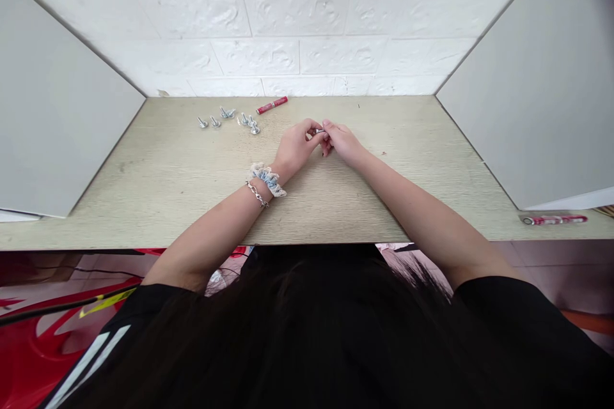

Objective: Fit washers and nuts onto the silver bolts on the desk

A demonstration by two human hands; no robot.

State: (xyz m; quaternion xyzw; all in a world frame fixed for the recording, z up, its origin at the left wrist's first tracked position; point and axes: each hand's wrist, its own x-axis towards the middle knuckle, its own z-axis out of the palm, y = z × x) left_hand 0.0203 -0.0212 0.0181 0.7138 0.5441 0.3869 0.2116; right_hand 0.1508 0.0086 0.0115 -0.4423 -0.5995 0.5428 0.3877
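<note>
My left hand (296, 146) and my right hand (343, 142) meet over the middle of the pale wooden table (167, 179). Both pinch one small silver metal piece (319, 132) between their fingertips; it looks like a screw, but most of it is hidden. My left wrist wears a blue-white scrunchie (267, 179) and a chain bracelet. Several silver screws (229, 119) lie loose on the table at the back left of my hands. A small red tube (272, 105) lies just behind them.
Grey side panels stand at the left (57, 108) and right (542, 89), with a white brick wall (297, 19) behind. A second red tube (554, 220) lies at the front right table edge. Red objects show under the table.
</note>
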